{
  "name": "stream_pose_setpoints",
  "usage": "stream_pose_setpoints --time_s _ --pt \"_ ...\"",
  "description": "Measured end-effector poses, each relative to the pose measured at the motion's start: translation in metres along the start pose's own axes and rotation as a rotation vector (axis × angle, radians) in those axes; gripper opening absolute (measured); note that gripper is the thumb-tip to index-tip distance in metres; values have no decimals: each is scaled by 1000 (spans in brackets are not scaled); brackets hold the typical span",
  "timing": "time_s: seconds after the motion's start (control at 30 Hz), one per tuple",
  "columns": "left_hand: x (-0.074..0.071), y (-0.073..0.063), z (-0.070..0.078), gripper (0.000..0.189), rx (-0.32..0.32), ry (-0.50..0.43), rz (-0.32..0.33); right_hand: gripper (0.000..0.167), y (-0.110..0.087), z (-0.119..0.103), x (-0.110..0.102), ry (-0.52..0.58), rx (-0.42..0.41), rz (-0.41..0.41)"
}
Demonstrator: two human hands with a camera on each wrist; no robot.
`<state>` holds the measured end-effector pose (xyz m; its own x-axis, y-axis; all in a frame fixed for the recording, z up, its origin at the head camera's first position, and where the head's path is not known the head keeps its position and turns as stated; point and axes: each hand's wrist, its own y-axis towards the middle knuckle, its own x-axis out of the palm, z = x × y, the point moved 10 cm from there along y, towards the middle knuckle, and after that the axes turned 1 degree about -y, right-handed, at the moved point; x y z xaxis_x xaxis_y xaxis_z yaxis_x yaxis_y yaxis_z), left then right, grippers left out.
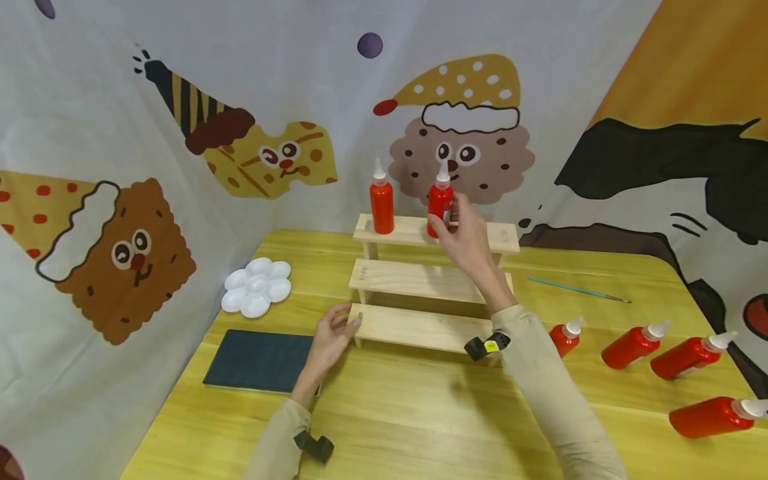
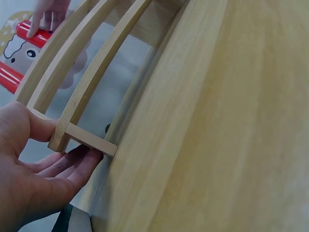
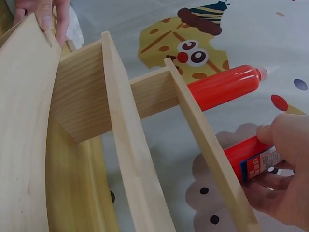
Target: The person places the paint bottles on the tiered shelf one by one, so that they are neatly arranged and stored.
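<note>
A three-tier wooden display stand (image 1: 414, 279) stands at the middle of the table. My right hand (image 1: 471, 239) holds a red squeeze bottle (image 1: 441, 201) with a white nozzle, its base at the top tier. The right wrist view shows a label (image 3: 263, 162) on this bottle between thumb and fingers. Another red bottle (image 1: 381, 208) stands upright to its left on the same tier. At the lowest tier's left end, my left hand (image 1: 330, 339) grips the stand, thumb on the board and fingers beneath around the support (image 2: 91, 139).
A white flower-shaped palette (image 1: 257, 285) and a dark notebook (image 1: 258, 360) lie at the left. On the right are a teal paintbrush (image 1: 576, 289) and several more red bottles (image 1: 631, 347). A printed cloth (image 1: 336, 87) hangs behind the table.
</note>
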<state>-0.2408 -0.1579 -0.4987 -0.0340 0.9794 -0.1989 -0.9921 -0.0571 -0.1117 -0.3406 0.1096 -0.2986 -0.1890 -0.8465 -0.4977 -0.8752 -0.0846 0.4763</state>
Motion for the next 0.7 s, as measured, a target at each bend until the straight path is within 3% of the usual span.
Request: stream_pose_setpoints --time_s 0.3,0.6,0.7 --pt "2 -2 0 49 -19 -7 0 54 -10 -1 -10 -33 29 0" --pt "4 -1 -3 51 -41 21 1 51 -36 -16 -54 -30 -1 80" --pt "2 -2 -1 52 -30 73 7 48 -46 -19 -68 -41 -20 109"
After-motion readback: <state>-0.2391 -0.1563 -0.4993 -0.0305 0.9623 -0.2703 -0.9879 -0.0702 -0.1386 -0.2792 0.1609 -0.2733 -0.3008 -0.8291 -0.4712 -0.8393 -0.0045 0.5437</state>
